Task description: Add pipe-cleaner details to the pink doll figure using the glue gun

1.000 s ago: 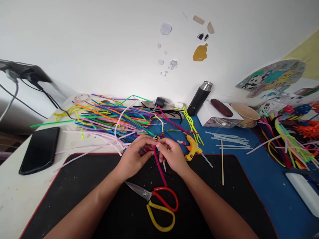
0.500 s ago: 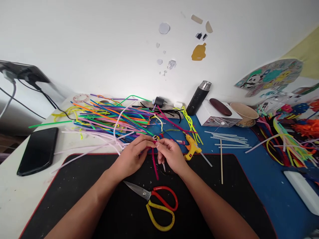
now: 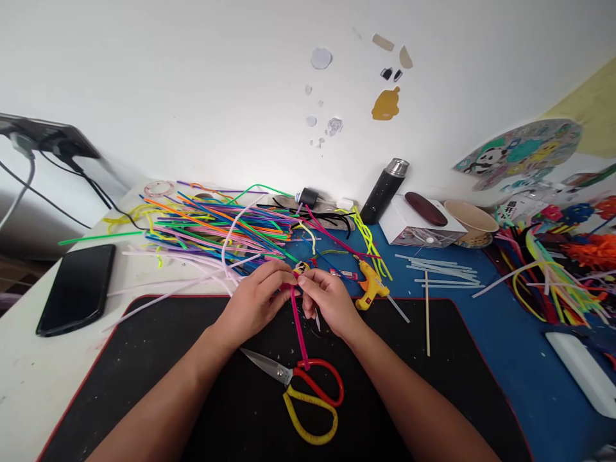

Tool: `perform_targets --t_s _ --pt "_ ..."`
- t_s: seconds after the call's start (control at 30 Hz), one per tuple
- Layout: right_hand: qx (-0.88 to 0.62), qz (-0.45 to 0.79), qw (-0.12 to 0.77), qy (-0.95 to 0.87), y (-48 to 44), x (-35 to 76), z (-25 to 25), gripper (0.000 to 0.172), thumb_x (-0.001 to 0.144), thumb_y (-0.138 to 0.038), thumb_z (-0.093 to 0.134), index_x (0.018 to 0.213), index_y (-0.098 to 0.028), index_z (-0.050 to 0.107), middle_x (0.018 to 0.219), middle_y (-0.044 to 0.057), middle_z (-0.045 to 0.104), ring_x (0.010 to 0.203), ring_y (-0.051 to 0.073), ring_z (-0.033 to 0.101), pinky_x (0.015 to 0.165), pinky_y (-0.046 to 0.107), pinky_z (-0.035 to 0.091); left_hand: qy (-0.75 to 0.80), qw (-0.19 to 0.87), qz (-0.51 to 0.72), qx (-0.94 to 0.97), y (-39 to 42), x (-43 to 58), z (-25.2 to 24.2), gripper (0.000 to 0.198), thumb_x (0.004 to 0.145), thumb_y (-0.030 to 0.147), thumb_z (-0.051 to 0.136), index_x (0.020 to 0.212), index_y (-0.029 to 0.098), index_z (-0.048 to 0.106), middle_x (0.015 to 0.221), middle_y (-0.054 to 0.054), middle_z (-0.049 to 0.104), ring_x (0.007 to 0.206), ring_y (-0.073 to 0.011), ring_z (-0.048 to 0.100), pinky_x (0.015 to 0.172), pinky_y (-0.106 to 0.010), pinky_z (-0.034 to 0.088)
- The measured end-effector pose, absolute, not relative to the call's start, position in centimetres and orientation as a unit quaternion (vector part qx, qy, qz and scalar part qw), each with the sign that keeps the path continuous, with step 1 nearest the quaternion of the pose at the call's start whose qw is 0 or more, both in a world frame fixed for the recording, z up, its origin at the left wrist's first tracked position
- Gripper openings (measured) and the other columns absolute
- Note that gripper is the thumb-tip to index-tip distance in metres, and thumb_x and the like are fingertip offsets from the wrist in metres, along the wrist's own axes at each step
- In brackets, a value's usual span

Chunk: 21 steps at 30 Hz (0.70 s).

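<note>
A magenta pipe cleaner [image 3: 299, 327] hangs down from between my two hands, its lower end by the red scissor handle. My left hand [image 3: 262, 292] is closed, pinching it near the top. Fingertips touching the left ones, my right hand [image 3: 328, 300] is also closed on the pipe cleaner; a pale pointed tip sticks out below its fingers, its kind unclear. Just beyond the fingertips shows a small yellow, black and white piece [image 3: 302, 267], partly hidden. Scissors [image 3: 289, 375] with one red and one yellow handle lie on the black mat [image 3: 394, 410] below my hands.
Bundled coloured pipe cleaners [image 3: 216, 221] lie behind my left hand. Right of my right hand are a yellow glue gun [image 3: 370, 285], translucent glue sticks [image 3: 445, 266] and a wooden stick [image 3: 427, 314]. A black flask [image 3: 385, 192] and white box [image 3: 414, 221] stand behind; a phone [image 3: 77, 289] lies left.
The magenta pipe cleaner hangs lower, its end now reaching the red scissor handle. My hands have shifted very slightly, and the small piece behind them shows a little more.
</note>
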State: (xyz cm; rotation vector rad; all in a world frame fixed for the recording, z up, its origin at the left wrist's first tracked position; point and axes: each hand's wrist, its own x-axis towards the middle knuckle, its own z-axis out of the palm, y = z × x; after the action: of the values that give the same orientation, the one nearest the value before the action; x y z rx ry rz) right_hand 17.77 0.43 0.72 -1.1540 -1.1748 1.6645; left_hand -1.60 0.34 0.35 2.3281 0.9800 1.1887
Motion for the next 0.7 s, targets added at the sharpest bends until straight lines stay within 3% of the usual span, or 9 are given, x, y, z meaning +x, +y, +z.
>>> perform_targets --t_s 0.23,0.5,0.7 --pt "-0.470 0.621 0.360 -0.513 0.1 18.0 0.7 0.036 0.088 -0.055 0.070 0.088 -0.020 0.064 0.047 -0.009 0.056 0.036 0.010 0.050 0.039 0.020 0.037 0.332 0.276 0.447 0.783 0.6 -1.6 1.0 0.004 0.100 0.025 0.067 0.102 0.022 0.069 0.100 -0.007 0.071 0.098 -0.0216 0.069 0.087 -0.034 0.055" --pt "-0.476 0.577 0.338 -0.571 -0.4 18.1 0.7 0.027 0.093 -0.046 0.066 0.093 -0.019 0.067 0.050 -0.008 0.056 0.040 0.010 0.051 0.044 0.021 0.038 0.407 0.459 0.436 0.658 0.6 -1.6 1.1 0.023 0.093 0.043 0.074 0.091 0.020 0.070 0.089 -0.004 0.070 0.086 -0.0204 0.065 0.079 -0.031 0.051" --pt "-0.471 0.539 0.333 -0.613 -0.6 18.4 0.5 0.022 0.096 -0.042 0.065 0.097 -0.021 0.069 0.054 -0.008 0.057 0.043 0.011 0.053 0.048 0.023 0.042 0.411 0.588 0.429 0.549 0.9 -1.4 1.4 0.035 0.085 0.051 0.079 0.085 0.018 0.068 0.077 0.001 0.064 0.066 -0.0138 0.058 0.064 -0.027 0.049"
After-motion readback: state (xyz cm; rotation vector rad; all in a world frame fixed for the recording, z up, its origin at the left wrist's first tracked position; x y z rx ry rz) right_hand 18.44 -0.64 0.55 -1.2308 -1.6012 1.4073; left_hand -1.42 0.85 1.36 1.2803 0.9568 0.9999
